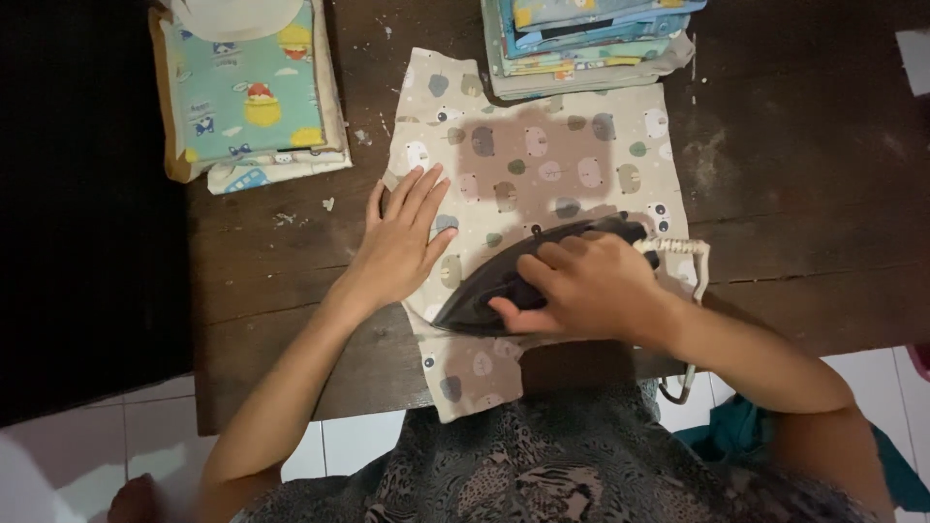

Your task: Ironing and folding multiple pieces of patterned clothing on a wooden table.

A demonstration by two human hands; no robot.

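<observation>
- Down at the dark wooden table, from the head camera, we see our right hand wrapped tight around the handle of the black iron, whose soleplate lies flat on the beige printed cloth.
- Our left hand lies open, fingers spread, palm pressing the cloth's left edge flat; it grips nothing.
- We judge the work partway: the far half of the cloth lies smooth, while the near end hangs over the table's front edge, and we cannot tell whether that flap has been pressed.
- Far left, a pile of folded printed fabric sits apart from the cloth; a second stack at the far edge touches and slightly overlaps the cloth's top.
- For room, bare table lies open to the right of the cloth and between the left hand and the left pile; the iron's pale cord loops off the right side and drops over the front edge.
</observation>
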